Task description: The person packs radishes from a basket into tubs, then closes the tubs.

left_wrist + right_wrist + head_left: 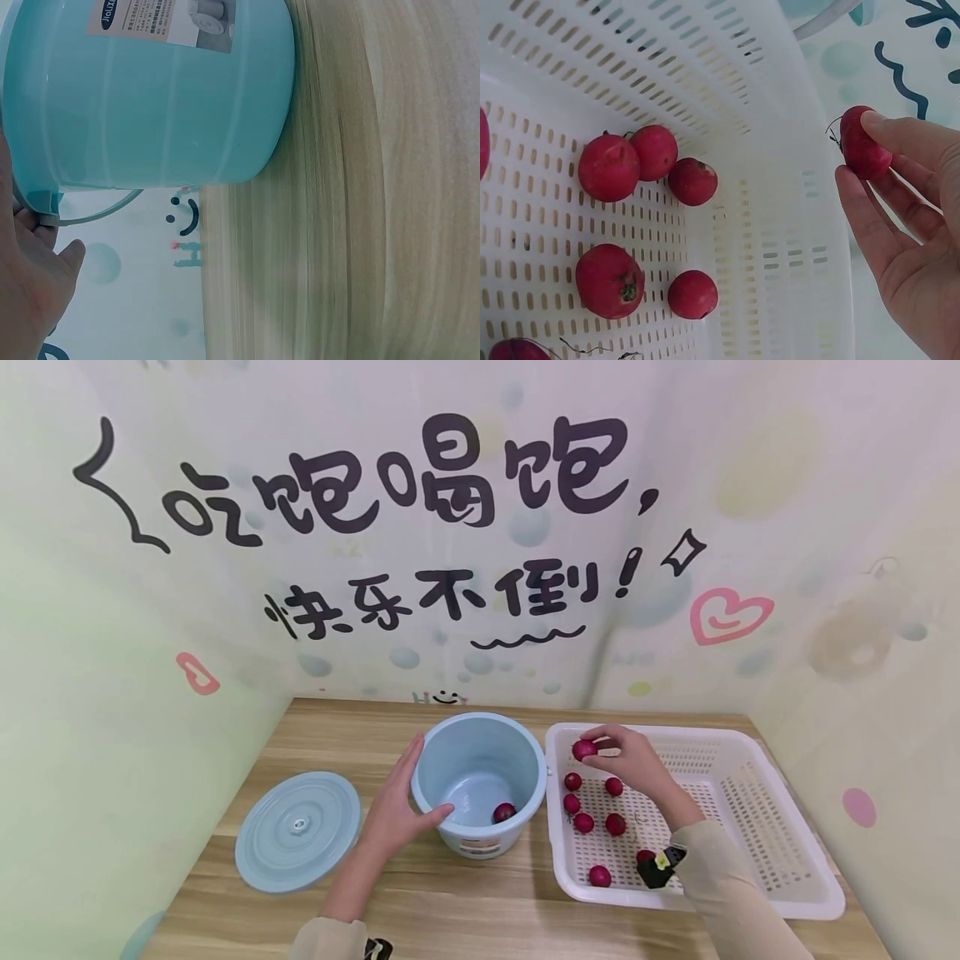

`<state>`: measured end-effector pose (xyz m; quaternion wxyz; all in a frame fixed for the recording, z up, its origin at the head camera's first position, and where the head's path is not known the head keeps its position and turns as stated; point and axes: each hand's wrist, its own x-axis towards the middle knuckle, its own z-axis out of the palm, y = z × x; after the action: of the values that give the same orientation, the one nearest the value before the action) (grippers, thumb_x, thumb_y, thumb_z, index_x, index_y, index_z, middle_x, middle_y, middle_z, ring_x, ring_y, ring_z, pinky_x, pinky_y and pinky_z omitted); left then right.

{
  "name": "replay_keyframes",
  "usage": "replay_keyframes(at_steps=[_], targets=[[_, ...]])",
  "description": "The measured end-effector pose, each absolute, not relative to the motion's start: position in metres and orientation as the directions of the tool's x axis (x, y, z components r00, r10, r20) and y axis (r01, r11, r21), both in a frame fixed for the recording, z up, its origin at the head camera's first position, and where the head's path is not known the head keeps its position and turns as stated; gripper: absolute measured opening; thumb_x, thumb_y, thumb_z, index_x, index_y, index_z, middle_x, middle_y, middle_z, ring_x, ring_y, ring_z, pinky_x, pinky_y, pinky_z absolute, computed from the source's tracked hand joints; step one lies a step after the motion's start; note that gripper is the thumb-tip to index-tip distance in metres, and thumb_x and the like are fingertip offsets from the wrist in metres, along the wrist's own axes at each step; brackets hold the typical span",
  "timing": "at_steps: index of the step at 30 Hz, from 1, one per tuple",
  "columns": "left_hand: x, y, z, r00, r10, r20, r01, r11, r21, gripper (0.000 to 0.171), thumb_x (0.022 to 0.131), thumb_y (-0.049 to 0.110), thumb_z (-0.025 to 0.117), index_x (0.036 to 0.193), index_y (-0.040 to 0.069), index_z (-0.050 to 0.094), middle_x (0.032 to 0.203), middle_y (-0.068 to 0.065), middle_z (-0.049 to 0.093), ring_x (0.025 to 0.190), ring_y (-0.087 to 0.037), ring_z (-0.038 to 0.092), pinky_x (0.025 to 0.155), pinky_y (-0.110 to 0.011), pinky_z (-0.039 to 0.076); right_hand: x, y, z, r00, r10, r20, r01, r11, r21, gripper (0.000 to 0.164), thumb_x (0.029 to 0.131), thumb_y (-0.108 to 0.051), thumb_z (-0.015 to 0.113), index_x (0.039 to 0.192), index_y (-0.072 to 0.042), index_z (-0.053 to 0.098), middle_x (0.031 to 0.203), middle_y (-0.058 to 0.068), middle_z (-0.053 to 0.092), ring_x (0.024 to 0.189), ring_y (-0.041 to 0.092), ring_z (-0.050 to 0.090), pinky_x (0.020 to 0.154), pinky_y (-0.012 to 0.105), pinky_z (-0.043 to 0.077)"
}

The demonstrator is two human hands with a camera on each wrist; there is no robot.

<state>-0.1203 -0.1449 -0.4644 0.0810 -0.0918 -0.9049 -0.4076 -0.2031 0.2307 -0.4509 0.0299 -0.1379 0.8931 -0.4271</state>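
My left hand (395,814) holds the side of a light blue bucket (474,747), thumb over the rim and fingers along the outside. In the left wrist view, fingertips touch the bucket (150,127) beside its handle lug. One red radish (504,812) lies at the bottom inside. My right hand (630,764) pinches another radish (584,750) above the left rim of a white plastic basket (750,742). Its thin root shows in the right wrist view, where the pinched radish (865,142) is between thumb and fingers. Several loose radishes (609,281) lie on the basket's slotted floor.
A round blue lid (300,827) lies flat on the wooden table (420,910), left of the bucket. The basket stands close to the bucket's right side. A wall (480,668) with black lettering rises behind the table, with further walls at both sides.
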Motion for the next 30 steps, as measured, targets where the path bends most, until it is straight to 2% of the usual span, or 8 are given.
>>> replay_keyframes(at_steps=[12, 21, 30], targets=[[-0.12, -0.144, -0.464, -0.967, 0.103, 0.232, 0.242, 0.648, 0.722, 0.105, 0.074, 0.049, 0.08, 0.16, 0.021, 0.024, 0.166, -0.006, 0.027, 0.15, -0.035, 0.032, 0.11, -0.062, 0.042, -0.2, 0.219, -0.441, -0.953, -0.289, 0.093, -0.252, 0.583, -0.772, 0.035, 0.087, -0.015, 0.076, 0.121, -0.008, 0.067, 0.115, 0.014, 0.071, 0.111, 0.036, 0.067, 0.084, 0.042, 0.063], [-0.12, -0.144, -0.464, -0.962, 0.105, 0.254, 0.26, 0.649, 0.715, 0.105, 0.074, 0.046, 0.081, 0.159, 0.016, 0.026, 0.165, -0.01, 0.029, 0.149, -0.037, 0.034, 0.109, -0.062, 0.043, -0.198, 0.214, -0.435, -0.934, -0.327, 0.141, -0.31, 0.553, -0.773, 0.033, 0.087, -0.013, 0.076, 0.118, -0.006, 0.069, 0.111, 0.014, 0.073, 0.108, 0.036, 0.069, 0.082, 0.039, 0.063], [-0.12, -0.144, -0.464, -0.969, 0.095, 0.229, 0.235, 0.648, 0.724, 0.106, 0.074, 0.047, 0.081, 0.159, 0.017, 0.026, 0.166, -0.006, 0.027, 0.15, -0.035, 0.032, 0.11, -0.062, 0.042, -0.196, 0.208, -0.428, -0.914, -0.36, 0.186, -0.36, 0.513, -0.779, 0.033, 0.086, -0.01, 0.077, 0.118, -0.005, 0.069, 0.112, 0.014, 0.073, 0.107, 0.035, 0.07, 0.083, 0.037, 0.063]])
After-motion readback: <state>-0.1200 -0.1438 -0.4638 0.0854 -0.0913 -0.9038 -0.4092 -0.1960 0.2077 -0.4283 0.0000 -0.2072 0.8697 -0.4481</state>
